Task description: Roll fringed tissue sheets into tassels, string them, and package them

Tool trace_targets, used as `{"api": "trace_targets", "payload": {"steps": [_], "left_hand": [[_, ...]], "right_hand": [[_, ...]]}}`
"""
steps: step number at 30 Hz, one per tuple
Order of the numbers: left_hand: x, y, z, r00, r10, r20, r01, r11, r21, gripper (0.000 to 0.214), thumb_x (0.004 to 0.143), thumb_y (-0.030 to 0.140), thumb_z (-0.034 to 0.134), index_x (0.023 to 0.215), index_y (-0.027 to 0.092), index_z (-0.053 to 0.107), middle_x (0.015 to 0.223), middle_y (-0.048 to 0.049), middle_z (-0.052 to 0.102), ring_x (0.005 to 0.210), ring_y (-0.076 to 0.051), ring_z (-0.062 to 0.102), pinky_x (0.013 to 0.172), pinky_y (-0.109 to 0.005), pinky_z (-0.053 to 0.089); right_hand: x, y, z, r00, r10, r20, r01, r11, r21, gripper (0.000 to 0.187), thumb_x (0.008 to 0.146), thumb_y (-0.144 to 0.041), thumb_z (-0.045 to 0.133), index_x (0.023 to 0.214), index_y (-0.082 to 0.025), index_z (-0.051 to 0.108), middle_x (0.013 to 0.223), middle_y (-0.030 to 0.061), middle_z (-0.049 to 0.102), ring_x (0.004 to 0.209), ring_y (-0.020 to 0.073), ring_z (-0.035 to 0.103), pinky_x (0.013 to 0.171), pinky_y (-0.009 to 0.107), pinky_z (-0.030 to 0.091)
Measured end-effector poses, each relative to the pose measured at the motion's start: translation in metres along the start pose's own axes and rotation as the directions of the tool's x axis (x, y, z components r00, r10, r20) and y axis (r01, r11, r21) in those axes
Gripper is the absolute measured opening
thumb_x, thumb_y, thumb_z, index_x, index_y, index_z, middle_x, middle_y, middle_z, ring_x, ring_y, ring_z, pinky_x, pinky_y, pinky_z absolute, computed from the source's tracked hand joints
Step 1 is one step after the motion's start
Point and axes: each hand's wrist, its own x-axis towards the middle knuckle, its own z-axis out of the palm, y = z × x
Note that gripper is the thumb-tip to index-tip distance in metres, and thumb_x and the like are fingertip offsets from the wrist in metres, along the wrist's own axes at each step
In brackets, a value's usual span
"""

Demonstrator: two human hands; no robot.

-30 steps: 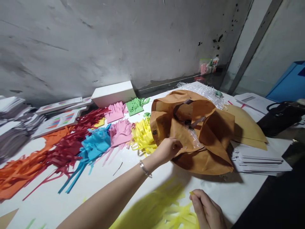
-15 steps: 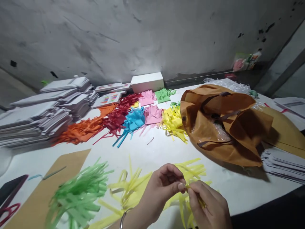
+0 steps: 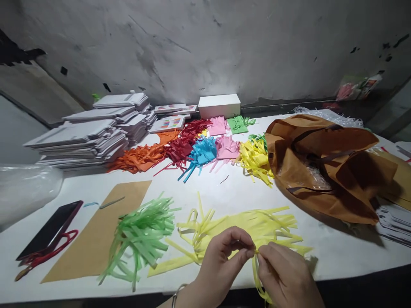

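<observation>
My left hand and my right hand meet fingertip to fingertip near the table's front edge. Both are closed, pinching a thin yellow paper strip whose loop hangs down between them. Behind my hands lies a yellow fringed paper sheet, flat, its cut strips spread to left and right. A green fringed paper tassel rests to the left, partly over a brown paper sheet. A silver bangle circles my left wrist.
Coloured fringed bundles, such as a blue one, lie mid-table. Paper stacks rise at the back left, with a phone nearer. An orange-brown fabric bag stands right. A white box sits against the wall.
The view has swung left, so everything sits further right and the whole phone shows. My fingers still pinch the yellow strip, its loop now hanging plainly below them.
</observation>
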Motion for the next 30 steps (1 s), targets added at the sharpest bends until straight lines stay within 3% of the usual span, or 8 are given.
{"api": "trace_targets", "payload": {"steps": [4, 7, 10, 16, 21, 24, 27, 30], "left_hand": [[-0.01, 0.003, -0.004, 0.988, 0.147, 0.041, -0.152, 0.974, 0.166, 0.009, 0.09, 0.013, 0.065, 0.095, 0.019, 0.069, 0.088, -0.0034, 0.069, 0.081, -0.013, 0.064, 0.076, -0.023, 0.053], [-0.014, 0.007, -0.008, 0.99, 0.134, 0.048, -0.141, 0.968, 0.21, 0.009, 0.09, 0.013, 0.066, 0.095, 0.02, 0.069, 0.088, -0.0034, 0.07, 0.081, -0.014, 0.065, 0.076, -0.023, 0.053], [-0.018, 0.008, -0.012, 0.993, 0.112, 0.024, -0.115, 0.965, 0.236, 0.009, 0.089, 0.013, 0.067, 0.094, 0.02, 0.068, 0.089, -0.0034, 0.07, 0.082, -0.014, 0.065, 0.077, -0.023, 0.053], [-0.024, 0.004, -0.014, 0.988, 0.12, 0.094, -0.143, 0.943, 0.299, 0.016, 0.089, 0.014, 0.066, 0.103, 0.02, 0.068, 0.091, -0.005, 0.072, 0.082, -0.016, 0.068, 0.077, -0.026, 0.055], [-0.029, 0.005, -0.015, 0.991, 0.106, 0.082, -0.126, 0.941, 0.314, 0.016, 0.087, 0.015, 0.067, 0.102, 0.018, 0.07, 0.089, -0.0061, 0.074, 0.081, -0.016, 0.069, 0.076, -0.026, 0.057], [-0.031, 0.006, -0.015, 0.998, 0.038, 0.047, -0.048, 0.973, 0.227, 0.019, 0.086, 0.017, 0.07, 0.104, 0.017, 0.072, 0.09, -0.0078, 0.077, 0.08, -0.018, 0.073, 0.076, -0.028, 0.06], [-0.033, 0.007, -0.017, 0.999, -0.042, 0.029, 0.038, 0.99, 0.137, 0.018, 0.086, 0.014, 0.068, 0.103, 0.017, 0.072, 0.09, -0.0079, 0.078, 0.076, -0.018, 0.074, 0.074, -0.029, 0.062], [-0.035, 0.008, -0.02, 0.998, 0.047, 0.028, -0.053, 0.968, 0.246, 0.021, 0.086, 0.007, 0.062, 0.102, 0.018, 0.07, 0.087, -0.0063, 0.077, 0.074, -0.017, 0.074, 0.071, -0.026, 0.061]], "right_hand": [[-0.001, -0.009, 0.0, 0.986, 0.1, 0.133, -0.118, 0.984, 0.132, 0.025, 0.098, -0.018, 0.045, 0.074, -0.022, 0.049, 0.061, -0.004, 0.053, 0.053, 0.01, 0.054, 0.051, 0.021, 0.038], [-0.004, -0.013, -0.003, 0.965, 0.165, 0.202, -0.213, 0.945, 0.248, 0.021, 0.101, -0.025, 0.045, 0.083, -0.023, 0.056, 0.07, -0.0025, 0.06, 0.062, 0.0113, 0.06, 0.056, 0.019, 0.044], [-0.008, -0.013, -0.003, 0.958, 0.155, 0.242, -0.224, 0.931, 0.289, 0.014, 0.102, -0.026, 0.047, 0.094, -0.024, 0.058, 0.078, -0.0019, 0.064, 0.07, 0.0118, 0.064, 0.063, 0.019, 0.048], [-0.015, -0.014, -0.002, 0.96, 0.115, 0.254, -0.172, 0.961, 0.215, 0.022, 0.102, -0.021, 0.043, 0.082, -0.023, 0.053, 0.07, -0.0029, 0.057, 0.062, 0.0104, 0.058, 0.059, 0.019, 0.043], [-0.017, -0.018, 0.001, 0.966, 0.105, 0.237, -0.161, 0.96, 0.229, 0.026, 0.101, -0.023, 0.044, 0.076, -0.022, 0.051, 0.066, -0.0035, 0.054, 0.059, 0.0103, 0.056, 0.054, 0.02, 0.041], [-0.019, -0.019, 0.004, 0.98, 0.114, 0.16, -0.145, 0.97, 0.197, 0.023, 0.101, -0.02, 0.044, 0.079, -0.022, 0.053, 0.068, -0.0025, 0.057, 0.06, 0.0113, 0.058, 0.055, 0.021, 0.042], [-0.022, -0.019, 0.006, 0.979, 0.112, 0.171, -0.151, 0.96, 0.237, 0.022, 0.1, -0.02, 0.044, 0.082, -0.022, 0.056, 0.069, -0.0026, 0.06, 0.061, 0.0113, 0.06, 0.058, 0.021, 0.045], [-0.024, -0.018, 0.007, 0.985, 0.083, 0.153, -0.119, 0.963, 0.243, 0.011, 0.1, -0.023, 0.05, 0.099, -0.022, 0.061, 0.081, 0.0005, 0.068, 0.072, 0.0138, 0.067, 0.065, 0.022, 0.052]]}}
